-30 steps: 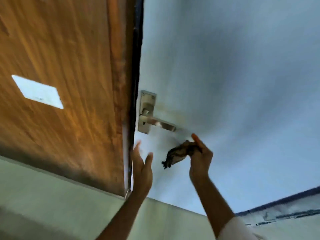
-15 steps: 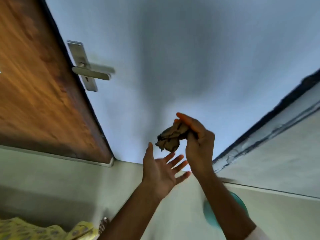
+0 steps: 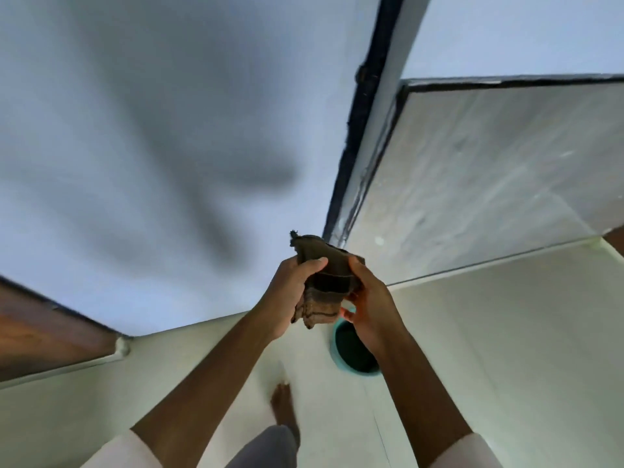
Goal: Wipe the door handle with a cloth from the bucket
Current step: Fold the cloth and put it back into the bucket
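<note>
A crumpled brown cloth (image 3: pixel 323 282) hangs in front of me, gripped from both sides. My left hand (image 3: pixel 290 295) pinches its left edge with thumb on top. My right hand (image 3: pixel 368 302) holds its right edge. Below and behind my right hand sits a teal bucket (image 3: pixel 337 358) on the floor, half hidden by my right forearm. The white door (image 3: pixel 152 130) fills the upper left. Its handle is out of view.
A brown wooden panel (image 3: pixel 40 329) shows at the lower left. A dark door frame strip (image 3: pixel 364 130) runs up the middle, with a pale wall (image 3: pixel 489 170) to its right. My bare foot (image 3: pixel 283 403) stands on the pale floor (image 3: pixel 506 332).
The view has swung right and down, so the door handle left the frame and the bucket came in. My left hand, open before, has closed on the cloth beside my right.
</note>
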